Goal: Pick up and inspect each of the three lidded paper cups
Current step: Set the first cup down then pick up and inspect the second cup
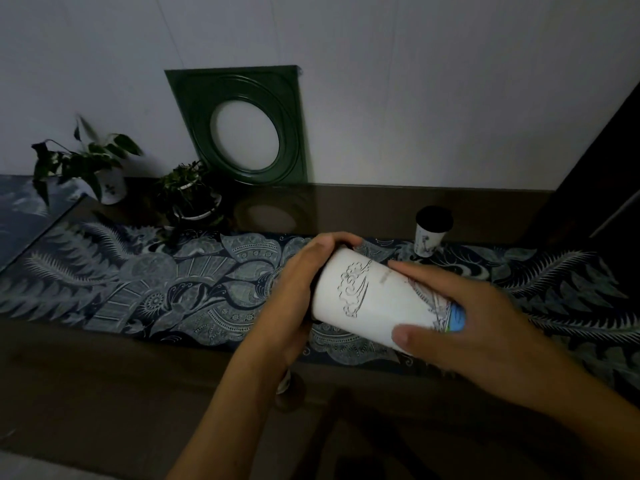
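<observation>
Cup held sideways in 2 hands above the patterned runner.

White paper cup (374, 299) lies tilted, lid end to the left, off the table. Left hand (298, 292) is wrapped around the lid end; right hand (460, 320) clasps the base end, thumb and fingers spread along the wall. A 2nd lidded cup (431, 232) stands upright on the runner (156, 289), well apart, behind the right hand.

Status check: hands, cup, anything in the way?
Left hand at lid end, right hand at base. Cup held sideways above the table. Second cup upright behind. Nothing blocking.
</observation>
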{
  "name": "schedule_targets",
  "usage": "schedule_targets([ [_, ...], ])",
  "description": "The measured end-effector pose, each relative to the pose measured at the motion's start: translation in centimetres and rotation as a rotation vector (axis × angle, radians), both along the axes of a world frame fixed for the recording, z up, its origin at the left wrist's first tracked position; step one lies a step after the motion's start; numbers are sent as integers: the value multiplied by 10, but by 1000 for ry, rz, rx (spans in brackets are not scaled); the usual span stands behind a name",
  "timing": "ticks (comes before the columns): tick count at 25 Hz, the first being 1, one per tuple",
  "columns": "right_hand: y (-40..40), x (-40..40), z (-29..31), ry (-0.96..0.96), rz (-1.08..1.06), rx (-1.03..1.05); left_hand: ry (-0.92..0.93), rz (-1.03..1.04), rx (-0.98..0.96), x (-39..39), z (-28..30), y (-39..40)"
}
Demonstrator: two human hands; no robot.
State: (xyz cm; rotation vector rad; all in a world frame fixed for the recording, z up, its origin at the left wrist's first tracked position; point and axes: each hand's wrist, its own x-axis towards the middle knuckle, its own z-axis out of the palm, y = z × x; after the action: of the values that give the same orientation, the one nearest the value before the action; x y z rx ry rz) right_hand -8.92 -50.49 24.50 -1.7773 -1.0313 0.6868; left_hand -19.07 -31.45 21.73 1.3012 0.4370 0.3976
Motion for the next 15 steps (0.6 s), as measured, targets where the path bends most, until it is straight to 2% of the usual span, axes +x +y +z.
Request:
schedule_targets([
  [1,0,0,2,265,-29,38,-14,-1,-7,-1,-1,0],
  [3,4,-2,6,582,-78,21,-35,-1,-42,-1,-1,0],
  [4,3,-2,9,618,-70,19,-36,1,-51,-1,-1,0],
  [5,2,-1,10,531,-55,25,-26,5,-56,0,-1,0],
  [6,0,0,10,305,-29,8,-5,8,-60,0,0,0],
  [9,0,5,3,-792,46,-121,64,5,-94,2,-1,0],
  [10,-1,6,-1,-989,60,-110,71,1,-103,3,-1,1],
  [11,-3,6,-3,-1032,58,-91,62,-1,-101,4,-1,1],
  [12,-3,5,-3,-959,30,-80,40,3,-86,4,-2,1],
  [13,-2,2,1,-748,-9,-71,12,12,-62,4,-3,2],
  [15,0,-2,10,-100,-47,-23,-47,20,-16,3,-4,2],
])
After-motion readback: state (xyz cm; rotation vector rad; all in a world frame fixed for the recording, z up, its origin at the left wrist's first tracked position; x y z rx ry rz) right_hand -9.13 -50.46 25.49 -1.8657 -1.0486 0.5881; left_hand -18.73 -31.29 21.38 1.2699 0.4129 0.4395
